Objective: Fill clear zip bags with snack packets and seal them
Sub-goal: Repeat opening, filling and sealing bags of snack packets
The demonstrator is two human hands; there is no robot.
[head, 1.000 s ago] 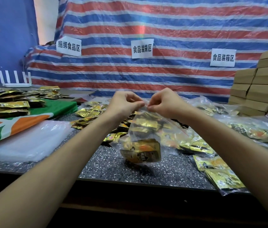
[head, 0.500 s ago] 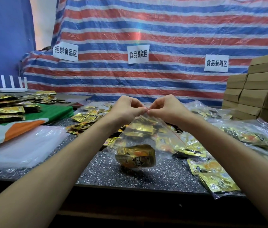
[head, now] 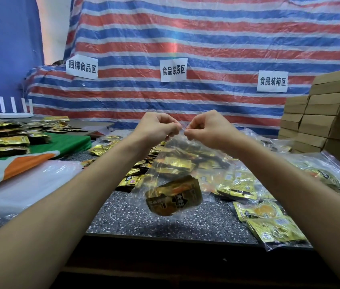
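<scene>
Above the front edge of the speckled table (head: 144, 222), the clear zip bag (head: 165, 170) hangs from both hands, clear of the surface, with its shadow on the top beneath it. A second ago the left hand (head: 156, 127) and right hand (head: 208, 130) pinched the bag's mouth a little apart; half a second ago their fingertips met at the middle, and now they sit almost knuckle to knuckle with only a short piece of the red zip strip (head: 182, 127) showing between them. Both hands are curled, each nipping the strip between thumb and fingers. I judge that the seal is being pressed shut at its centre, and that the outer ends of the zip are yet to be run closed; whether the middle has in fact locked cannot be told. The bag's long axis runs roughly upright, mouth up at the hands and bottom down toward the table, leaning slightly toward the person. The gold snack packets (head: 173, 197) have slumped into the bottom as one stack, lying crosswise and tilted, right end higher. Filled bags (head: 273, 226) lie just to the right.
</scene>
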